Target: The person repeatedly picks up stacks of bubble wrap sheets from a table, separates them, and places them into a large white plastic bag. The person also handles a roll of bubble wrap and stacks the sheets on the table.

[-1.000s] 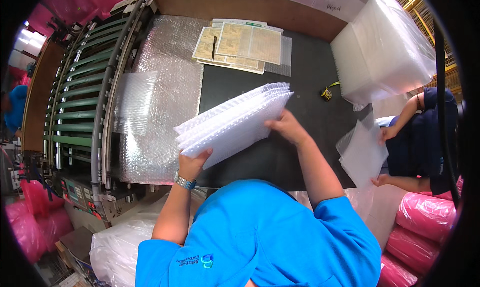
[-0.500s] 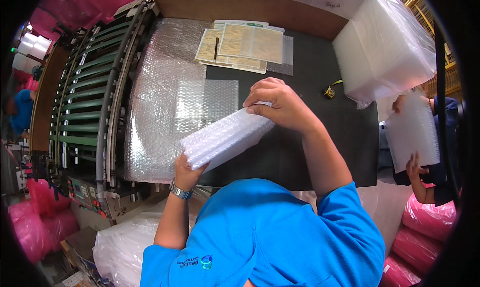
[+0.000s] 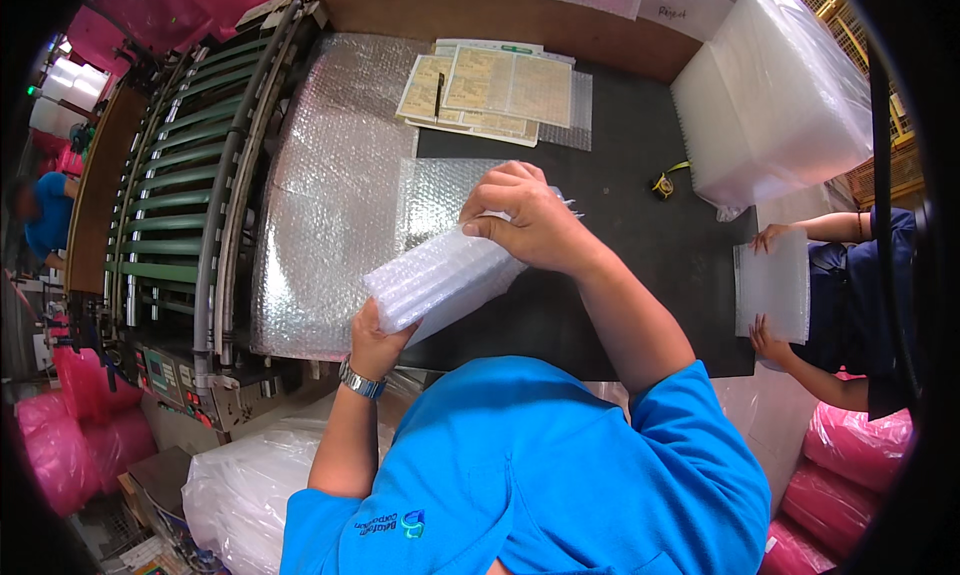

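A stack of bubble wrap bags [image 3: 445, 280] is tilted above the near edge of the dark table. My left hand [image 3: 382, 335] grips its lower left end, and a metal watch circles that wrist. Over the stack's upper right end, my right hand [image 3: 515, 215] is closed, with thumb and fingertips pinching at the layers' edges. Behind the stack, a single flat bubble wrap sheet [image 3: 440, 190] lies partly across the large bubble wrap [image 3: 320, 175] on the table's left side.
Paper forms [image 3: 510, 85] with a pen lie at the table's back. A tape measure [image 3: 663, 185] sits near a tall wrapped bundle [image 3: 770, 105]. At the right edge, a co-worker's hands hold a bubble wrap stack [image 3: 775, 285]. A roller conveyor [image 3: 175, 195] stands left.
My right hand has shifted left along the stack's upper edge. The co-worker's stack has come left to the table's right edge, with both hands now on it.
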